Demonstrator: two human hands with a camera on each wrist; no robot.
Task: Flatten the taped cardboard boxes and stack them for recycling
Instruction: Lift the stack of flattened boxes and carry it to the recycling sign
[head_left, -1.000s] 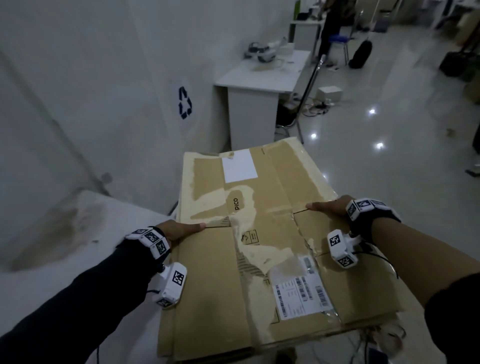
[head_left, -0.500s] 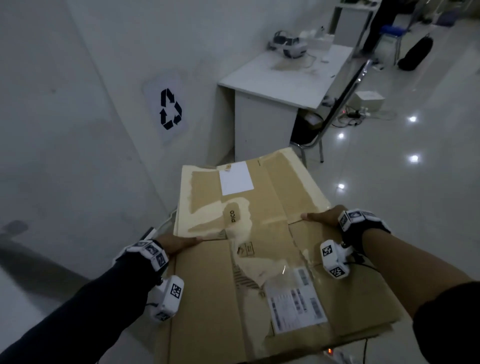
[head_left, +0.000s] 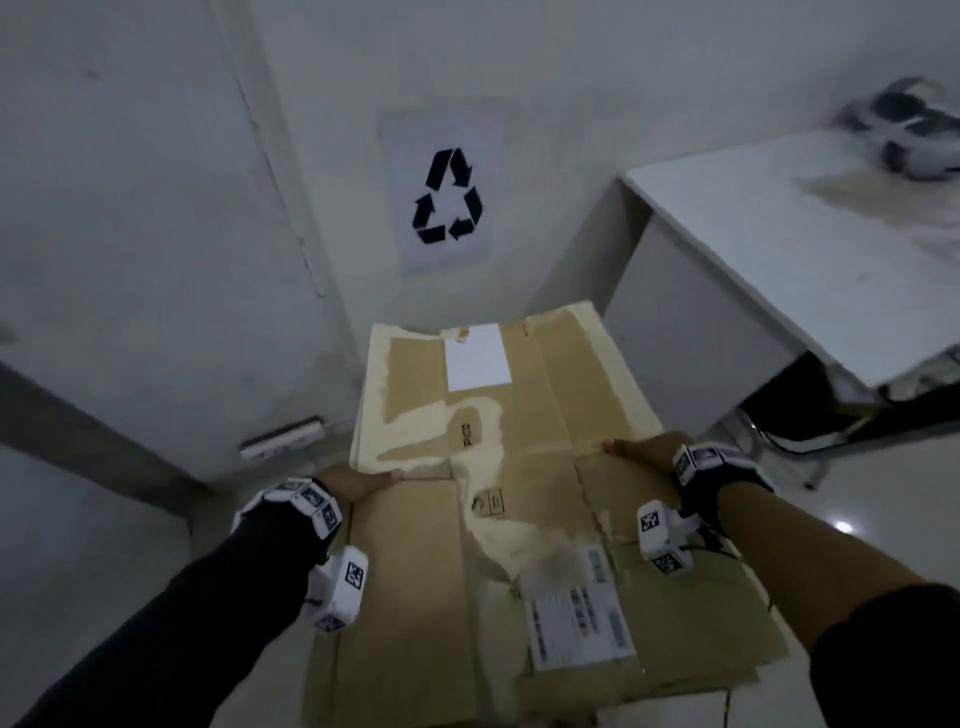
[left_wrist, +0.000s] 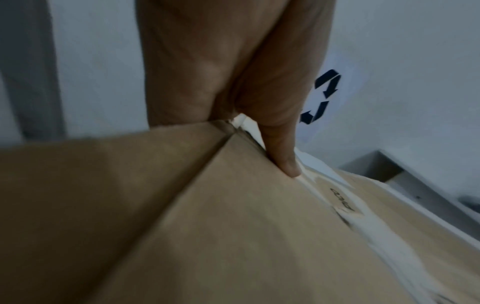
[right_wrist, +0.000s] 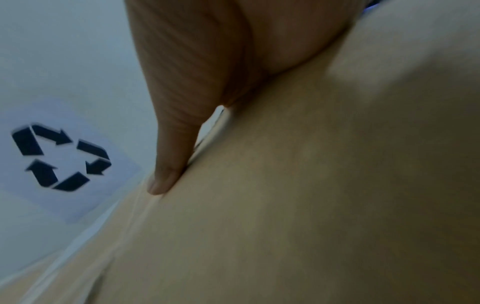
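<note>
A stack of flattened brown cardboard boxes (head_left: 519, 519) with torn tape marks and white shipping labels fills the middle of the head view, carried in the air. My left hand (head_left: 358, 480) grips its left edge, thumb on top (left_wrist: 283, 156), the fingers hidden underneath. My right hand (head_left: 649, 449) grips the right edge the same way, thumb lying on the top sheet (right_wrist: 168, 174). The stack (left_wrist: 233, 226) is level and its far end points at the wall.
A paper recycling sign (head_left: 447, 195) hangs on the white wall straight ahead. A white desk (head_left: 753, 249) with a headset (head_left: 904, 130) on it stands at the right, a chair tucked under it. Pale floor lies below the sign.
The view has swung left and closer to the wall; the recycling sign now sits straight ahead. Both hands keep the same grip on the stack.
</note>
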